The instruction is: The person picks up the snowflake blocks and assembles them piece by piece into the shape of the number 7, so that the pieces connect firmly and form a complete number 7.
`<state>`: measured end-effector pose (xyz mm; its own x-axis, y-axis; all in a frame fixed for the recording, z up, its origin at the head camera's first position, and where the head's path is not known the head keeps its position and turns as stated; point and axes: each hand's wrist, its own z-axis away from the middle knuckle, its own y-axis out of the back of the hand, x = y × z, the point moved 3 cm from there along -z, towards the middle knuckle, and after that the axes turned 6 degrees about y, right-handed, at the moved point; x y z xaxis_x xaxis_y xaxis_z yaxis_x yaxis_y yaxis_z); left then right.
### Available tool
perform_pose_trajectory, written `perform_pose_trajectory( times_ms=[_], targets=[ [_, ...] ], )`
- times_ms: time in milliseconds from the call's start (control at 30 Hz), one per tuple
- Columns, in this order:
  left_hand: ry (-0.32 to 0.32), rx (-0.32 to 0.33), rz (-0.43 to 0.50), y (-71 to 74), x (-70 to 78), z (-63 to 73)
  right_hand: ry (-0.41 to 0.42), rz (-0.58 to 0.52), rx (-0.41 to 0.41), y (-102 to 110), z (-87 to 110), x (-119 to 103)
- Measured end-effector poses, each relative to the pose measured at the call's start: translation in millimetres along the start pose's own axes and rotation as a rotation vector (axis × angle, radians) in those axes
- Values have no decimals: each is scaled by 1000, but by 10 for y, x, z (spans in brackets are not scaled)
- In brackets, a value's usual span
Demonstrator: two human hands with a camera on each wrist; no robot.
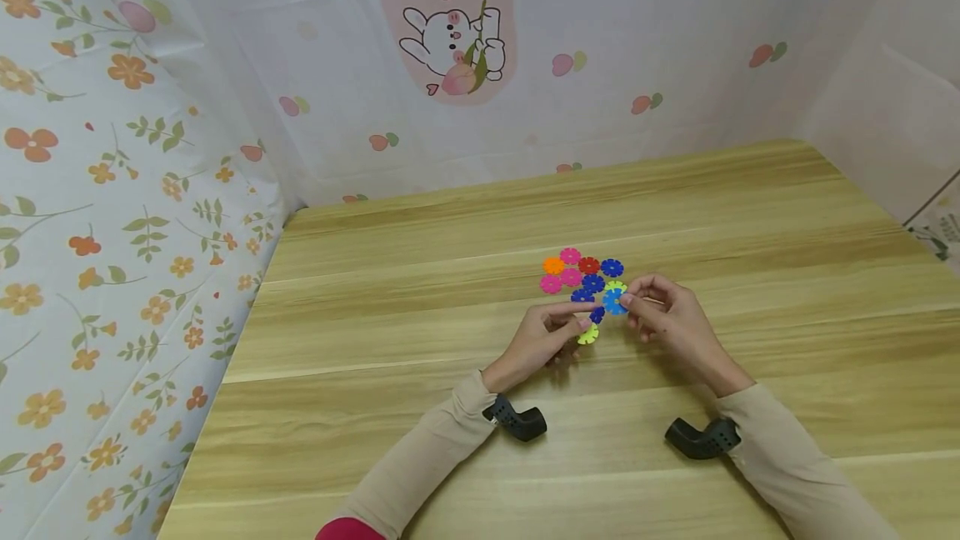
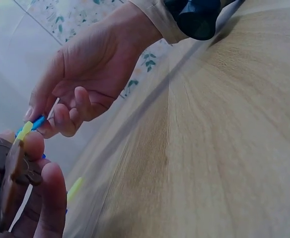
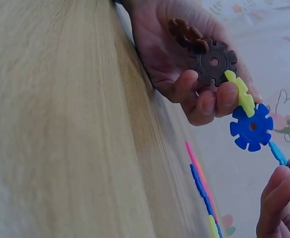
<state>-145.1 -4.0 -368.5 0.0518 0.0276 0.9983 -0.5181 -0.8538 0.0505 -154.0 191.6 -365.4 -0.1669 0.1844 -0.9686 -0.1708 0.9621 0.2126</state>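
Note:
My left hand [image 1: 534,344] holds a small chain of notched plastic discs. In the right wrist view the chain runs from a brown disc [image 3: 182,33] and a dark brown disc [image 3: 200,64] to a yellow disc [image 3: 242,95] and a dark blue disc [image 3: 241,130]. The yellow one lies at the left fingertips, with the blue one projecting past them. Opposite, my right hand [image 1: 678,323] pinches a light blue disc [image 1: 612,303] between thumb and fingers. Its edge is right at the rim of the dark blue disc. In the head view, the left hand hides the brown discs.
Just beyond the hands, several loose discs lie grouped on the wooden table [image 1: 390,298]: pink [image 1: 551,284], orange [image 1: 553,266], red [image 1: 588,266], dark blue [image 1: 612,267] and yellow [image 1: 617,286]. A patterned cloth [image 1: 322,48] hangs behind the table.

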Motion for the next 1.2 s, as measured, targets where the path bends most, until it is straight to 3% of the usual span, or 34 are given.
perform_pose_trajectory(
  times_ms=[700,933,1200],
  targets=[
    [45,31,148,27,-29,-9,-9,4,-27,-2,-1,-11],
    [37,32,145,44,-238,-91,53,36,-28,11,14,10],
    [25,40,132,38,-258,-94,97,46,-2,25,30,-31]
  ],
)
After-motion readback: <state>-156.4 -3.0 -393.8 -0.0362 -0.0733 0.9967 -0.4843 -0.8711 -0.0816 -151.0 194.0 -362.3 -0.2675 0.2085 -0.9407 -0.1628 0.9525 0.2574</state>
